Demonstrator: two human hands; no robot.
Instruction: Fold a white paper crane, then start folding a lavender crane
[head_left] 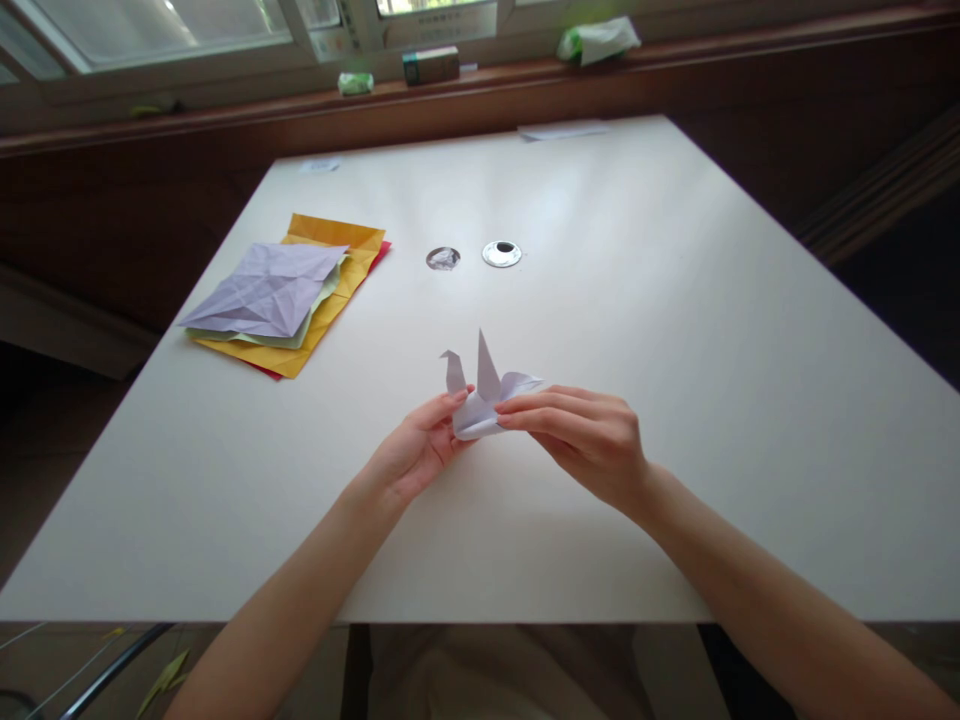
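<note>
A white folded paper crane [487, 385] is held between my hands above the front middle of the white table [360, 540]. Its bent head and neck stick up on the left, and a pointed part rises in the middle. My left hand [427, 440] pinches the body below the neck, thumb on the near side. With fingertips pressed on the near wing, my right hand [589, 430] grips the crane from the right. The thumb of my right hand is hidden beneath its fingers.
Creased paper sheets, with a lilac sheet [270, 285] over a yellow sheet [364, 235], lie on the table's left. Two round cable holes [501, 254] sit behind the crane. A small box [431, 66] and a tissue pack [600, 42] rest on the windowsill.
</note>
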